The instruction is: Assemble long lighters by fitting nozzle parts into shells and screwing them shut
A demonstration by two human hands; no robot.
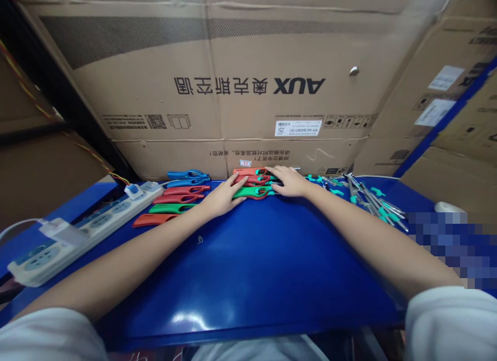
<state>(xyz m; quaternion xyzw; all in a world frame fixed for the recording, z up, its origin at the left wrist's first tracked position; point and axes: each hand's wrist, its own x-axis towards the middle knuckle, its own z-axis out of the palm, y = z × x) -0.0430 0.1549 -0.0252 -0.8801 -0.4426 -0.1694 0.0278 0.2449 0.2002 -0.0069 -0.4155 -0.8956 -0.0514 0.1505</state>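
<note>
Toward the back of the blue table lies a short row of long-nosed gas lighters, with a green lighter (254, 192) in front and red lighters (251, 171) behind it. My left hand (223, 198) is at the handle ends, its thumb and fingers closed about the green one. My right hand (289, 182) is bent over the nose ends, fingers pressed to them and covering most of the metal tubes. Teal triggers show between the hands. Left of my left hand, loose handles in blue (186, 175), red (176, 199) and green (171, 208) lie in a row.
Metal lighter tubes with teal triggers (375, 200) are heaped at the right. A white power strip (89, 231) with plugs runs along the left. Large cardboard (248, 50) walls off the back, and a small label (245, 163) sits behind the lighters.
</note>
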